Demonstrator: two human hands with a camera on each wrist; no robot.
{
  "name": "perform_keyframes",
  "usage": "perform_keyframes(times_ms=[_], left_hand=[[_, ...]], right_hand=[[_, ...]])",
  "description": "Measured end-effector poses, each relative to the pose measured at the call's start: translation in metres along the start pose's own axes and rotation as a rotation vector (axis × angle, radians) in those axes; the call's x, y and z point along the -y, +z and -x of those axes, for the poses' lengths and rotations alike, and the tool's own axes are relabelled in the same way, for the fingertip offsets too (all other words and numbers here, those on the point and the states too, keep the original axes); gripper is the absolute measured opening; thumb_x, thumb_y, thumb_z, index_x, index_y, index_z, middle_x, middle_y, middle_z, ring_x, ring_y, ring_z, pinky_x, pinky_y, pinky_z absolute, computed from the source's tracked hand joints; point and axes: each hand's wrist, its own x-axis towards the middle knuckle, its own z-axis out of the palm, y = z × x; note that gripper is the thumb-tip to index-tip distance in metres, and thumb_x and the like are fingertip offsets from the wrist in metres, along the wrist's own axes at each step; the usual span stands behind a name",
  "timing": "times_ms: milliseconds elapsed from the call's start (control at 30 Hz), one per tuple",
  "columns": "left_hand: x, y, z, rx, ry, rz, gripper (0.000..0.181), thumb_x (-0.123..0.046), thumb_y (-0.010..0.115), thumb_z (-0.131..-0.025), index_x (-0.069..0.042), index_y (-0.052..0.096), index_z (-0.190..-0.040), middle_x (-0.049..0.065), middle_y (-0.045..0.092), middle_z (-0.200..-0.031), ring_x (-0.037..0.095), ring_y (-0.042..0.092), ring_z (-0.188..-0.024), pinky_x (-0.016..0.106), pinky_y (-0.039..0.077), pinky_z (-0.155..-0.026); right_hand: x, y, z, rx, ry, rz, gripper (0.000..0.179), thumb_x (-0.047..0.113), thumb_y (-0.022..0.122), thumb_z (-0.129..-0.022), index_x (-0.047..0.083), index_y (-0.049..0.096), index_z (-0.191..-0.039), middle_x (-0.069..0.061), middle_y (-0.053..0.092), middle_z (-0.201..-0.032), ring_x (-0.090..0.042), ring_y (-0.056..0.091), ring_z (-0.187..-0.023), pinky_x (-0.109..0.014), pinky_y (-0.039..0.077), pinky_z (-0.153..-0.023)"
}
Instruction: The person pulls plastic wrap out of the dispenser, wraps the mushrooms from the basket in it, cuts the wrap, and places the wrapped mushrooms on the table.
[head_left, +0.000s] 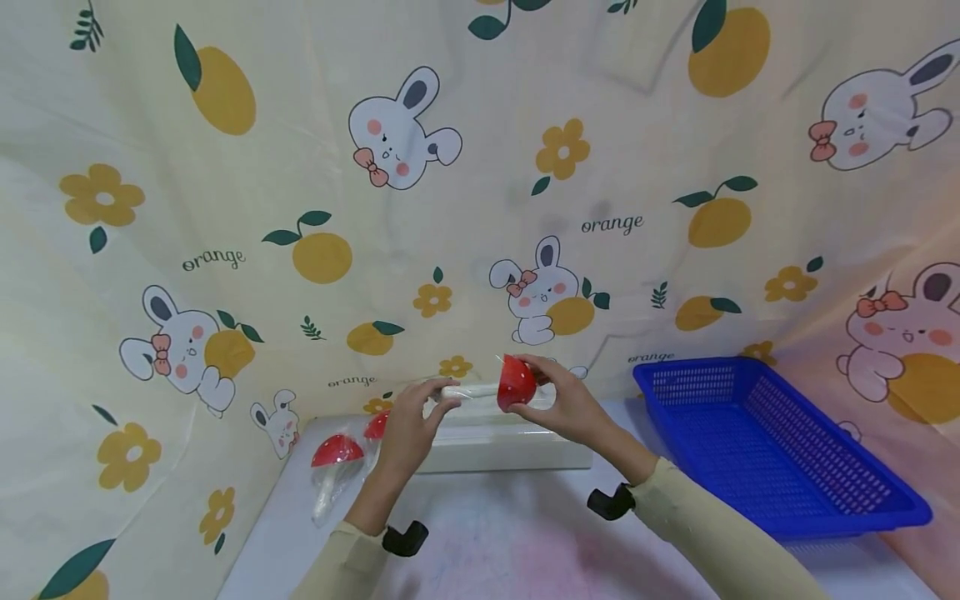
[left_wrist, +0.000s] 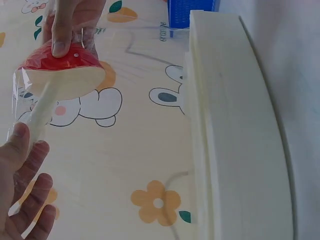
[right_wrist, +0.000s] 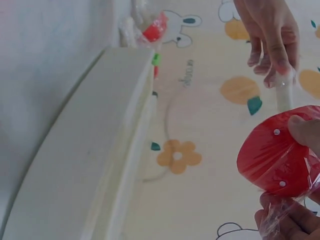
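Observation:
A toy mushroom with a red, white-dotted cap (head_left: 516, 383) and a pale stem (left_wrist: 42, 107), in clear plastic wrap, is held sideways in the air between both hands. My left hand (head_left: 411, 425) pinches the end of the stem between thumb and fingers. On the other side, my right hand (head_left: 570, 408) grips the cap, with its thumb on the red top in the right wrist view. Loose film shows around the cap (right_wrist: 272, 155). Below and behind the hands stands a long white box-like block (head_left: 510, 454) on the table.
To the left lie more wrapped toy mushrooms, one in front (head_left: 337, 450) and another (head_left: 377, 425) partly hidden by my left arm. A blue plastic basket (head_left: 780, 525) stands at the right. Behind the table (head_left: 465, 533) hangs a cloth (head_left: 495, 208) printed with rabbits and oranges.

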Motion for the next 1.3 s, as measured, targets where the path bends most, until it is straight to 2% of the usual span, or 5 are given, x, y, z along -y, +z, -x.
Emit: perform_keyframes(times_ms=[233, 467, 800, 1033, 1300], left_hand=[[-0.005, 0.0, -0.011, -0.004, -0.017, 0.001, 0.032, -0.026, 0.081, -0.097, -0.017, 0.076, -0.128, 0.002, 0.078, -0.107, 0.024, 0.068, -0.101, 0.046, 0.058, -0.094], [-0.013, -0.005, -0.02, -0.023, 0.019, 0.034, 0.031, -0.024, 0.08, -0.098, -0.013, 0.076, -0.127, 0.004, 0.078, -0.104, 0.026, 0.067, -0.095, 0.042, 0.056, -0.087], [-0.022, -0.009, -0.031, -0.036, 0.038, 0.018, 0.031, -0.024, 0.08, -0.097, -0.015, 0.076, -0.126, 0.004, 0.078, -0.101, 0.023, 0.064, -0.091, 0.048, 0.056, -0.086], [-0.025, -0.013, -0.036, -0.04, 0.033, 0.015, 0.031, -0.026, 0.08, -0.097, -0.018, 0.076, -0.127, 0.002, 0.077, -0.101, 0.021, 0.063, -0.092, 0.039, 0.051, -0.086], [-0.03, -0.018, -0.038, -0.049, 0.045, 0.042, 0.031, -0.023, 0.081, -0.097, -0.017, 0.076, -0.127, 0.002, 0.077, -0.1, 0.022, 0.062, -0.092, 0.041, 0.051, -0.086]], right_hand=[[0.0, -0.007, -0.008, -0.021, -0.015, -0.003, 0.083, 0.024, 0.095, -0.085, 0.017, 0.053, -0.156, -0.007, 0.067, -0.14, -0.025, 0.067, -0.118, -0.044, 0.062, -0.097], [0.001, -0.014, -0.015, -0.06, -0.061, 0.002, 0.082, 0.022, 0.095, -0.085, 0.016, 0.053, -0.156, -0.007, 0.068, -0.139, -0.024, 0.066, -0.118, -0.042, 0.062, -0.095], [0.006, -0.023, -0.02, -0.09, -0.079, -0.014, 0.083, 0.024, 0.093, -0.087, 0.019, 0.052, -0.158, -0.005, 0.067, -0.144, -0.024, 0.068, -0.119, -0.042, 0.06, -0.099], [0.009, -0.027, -0.025, -0.115, -0.106, -0.013, 0.081, 0.026, 0.093, -0.087, 0.019, 0.053, -0.157, -0.004, 0.068, -0.142, -0.022, 0.068, -0.117, -0.043, 0.06, -0.1], [0.015, -0.033, -0.029, -0.131, -0.134, -0.027, 0.082, 0.024, 0.093, -0.087, 0.016, 0.053, -0.157, -0.007, 0.068, -0.142, -0.025, 0.068, -0.119, -0.053, 0.059, -0.1]])
